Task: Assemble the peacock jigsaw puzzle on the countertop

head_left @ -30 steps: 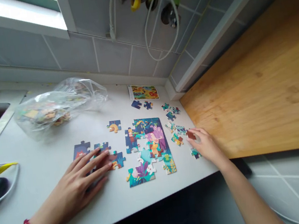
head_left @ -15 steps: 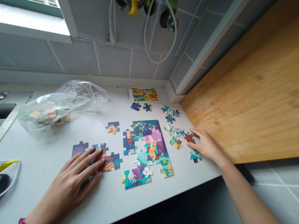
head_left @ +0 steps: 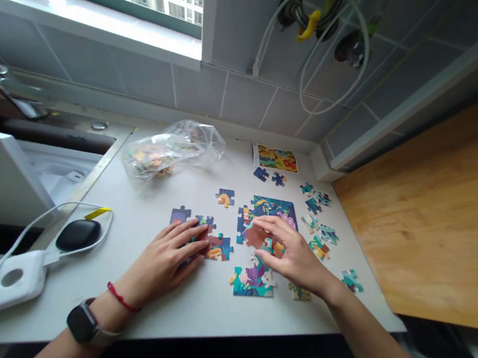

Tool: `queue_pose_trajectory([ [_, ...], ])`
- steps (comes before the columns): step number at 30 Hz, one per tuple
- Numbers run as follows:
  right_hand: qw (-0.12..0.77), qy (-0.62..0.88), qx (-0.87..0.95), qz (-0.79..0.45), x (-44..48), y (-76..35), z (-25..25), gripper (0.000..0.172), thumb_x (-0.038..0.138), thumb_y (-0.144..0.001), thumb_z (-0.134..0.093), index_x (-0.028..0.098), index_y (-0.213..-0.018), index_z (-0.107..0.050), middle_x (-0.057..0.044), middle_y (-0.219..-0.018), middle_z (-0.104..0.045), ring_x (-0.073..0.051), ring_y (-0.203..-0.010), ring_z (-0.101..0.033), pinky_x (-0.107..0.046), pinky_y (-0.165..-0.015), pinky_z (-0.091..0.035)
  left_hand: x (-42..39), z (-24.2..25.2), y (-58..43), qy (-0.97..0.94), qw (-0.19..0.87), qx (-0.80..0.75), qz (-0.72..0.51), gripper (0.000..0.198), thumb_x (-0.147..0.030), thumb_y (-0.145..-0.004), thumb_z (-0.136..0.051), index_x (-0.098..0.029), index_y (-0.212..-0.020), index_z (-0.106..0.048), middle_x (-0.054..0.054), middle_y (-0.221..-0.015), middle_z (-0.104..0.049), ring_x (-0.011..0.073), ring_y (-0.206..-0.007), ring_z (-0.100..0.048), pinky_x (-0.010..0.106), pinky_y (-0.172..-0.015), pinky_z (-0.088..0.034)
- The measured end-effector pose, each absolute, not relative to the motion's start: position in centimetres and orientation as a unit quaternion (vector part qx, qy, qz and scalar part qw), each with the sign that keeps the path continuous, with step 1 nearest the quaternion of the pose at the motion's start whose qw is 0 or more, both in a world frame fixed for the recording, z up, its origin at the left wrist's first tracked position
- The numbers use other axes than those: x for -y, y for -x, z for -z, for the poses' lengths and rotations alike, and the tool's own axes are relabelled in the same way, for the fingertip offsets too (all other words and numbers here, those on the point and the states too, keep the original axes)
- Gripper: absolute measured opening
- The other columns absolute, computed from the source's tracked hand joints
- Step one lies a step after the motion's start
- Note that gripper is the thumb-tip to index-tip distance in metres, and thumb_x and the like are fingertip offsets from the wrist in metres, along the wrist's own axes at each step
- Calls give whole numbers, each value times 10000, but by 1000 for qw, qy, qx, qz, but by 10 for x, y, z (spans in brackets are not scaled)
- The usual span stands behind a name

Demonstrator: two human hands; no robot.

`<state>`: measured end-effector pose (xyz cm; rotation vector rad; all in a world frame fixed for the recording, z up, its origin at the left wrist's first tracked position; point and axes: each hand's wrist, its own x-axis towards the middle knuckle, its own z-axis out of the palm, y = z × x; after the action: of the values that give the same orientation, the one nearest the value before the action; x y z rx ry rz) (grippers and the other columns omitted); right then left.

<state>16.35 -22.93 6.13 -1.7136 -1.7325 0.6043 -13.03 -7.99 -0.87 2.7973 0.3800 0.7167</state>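
My left hand [head_left: 175, 251] lies flat with its fingers stretched over a joined cluster of puzzle pieces [head_left: 219, 249], covering part of it. Between the thumb and fingers of my right hand [head_left: 288, 249] is a brown puzzle piece [head_left: 255, 237], held over the partly joined puzzle [head_left: 254, 281]. That hand hides much of the puzzle's middle. A single piece with a tan shape [head_left: 225, 197] lies above the gap between the two joined sections. Loose teal pieces [head_left: 328, 234] are scattered to the right of my right hand.
A clear plastic bag of puzzle pieces [head_left: 172, 153] sits toward the back. Behind the puzzle lie a picture card [head_left: 276, 157] and two dark blue pieces [head_left: 260, 174]. A white power strip [head_left: 7, 284] with a black plug [head_left: 78, 235] is at left; a wooden board [head_left: 434, 221] borders the right.
My right hand has carried the brown puzzle piece left, from the loose pieces to above the joined puzzle. My left hand stays on its cluster. The camera view has turned left.
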Motion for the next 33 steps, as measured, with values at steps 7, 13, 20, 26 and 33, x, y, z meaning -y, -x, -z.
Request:
queue_pose_trajectory([
  [7,256,568,747,-233,168,-135,-40,607,70,-908,-647,240,-1489,-609,-132,-1509,-622,-256,-1425,-581,-467,-1228,-475,83,3,128,-948,128,-146,-253,292,-268,-1053,-576,-287,-1305,-722,33,-1465,-678,283,-1392,-600,484,-1199,-452],
  [13,221,534,772,-266,153,-142,-37,647,18,-888,-613,250,-1492,-607,-124,-1508,-640,-243,-1433,-582,-486,-1230,-466,85,4,127,-945,140,-155,-254,293,-266,-1054,-574,-277,-1307,-721,43,-1440,-694,289,-1403,-590,496,-1216,-435],
  [20,235,552,752,-274,151,-144,-43,647,27,-885,-633,301,-1470,-627,-104,-1486,-625,-245,-1403,-590,-488,-1196,-492,84,4,127,-942,155,-154,-256,310,-260,-1059,-567,-278,-1334,-708,50,-1447,-689,274,-1414,-580,482,-1235,-412],
  [26,251,586,726,-257,149,-146,-39,636,94,-873,-757,319,-1456,-638,-91,-1380,-630,-242,-1320,-620,-448,-1164,-510,84,1,127,-942,159,-155,-253,319,-240,-1062,-549,-276,-1339,-703,38,-1462,-680,271,-1416,-575,473,-1237,-408],
  [33,260,643,681,-236,150,-146,-40,500,171,-792,-867,271,-1264,-734,-77,-1236,-585,-251,-1166,-652,-436,-1069,-574,84,2,127,-942,160,-155,-250,309,-238,-1067,-540,-272,-1330,-700,31,-1468,-676,281,-1405,-581,479,-1223,-411],
])
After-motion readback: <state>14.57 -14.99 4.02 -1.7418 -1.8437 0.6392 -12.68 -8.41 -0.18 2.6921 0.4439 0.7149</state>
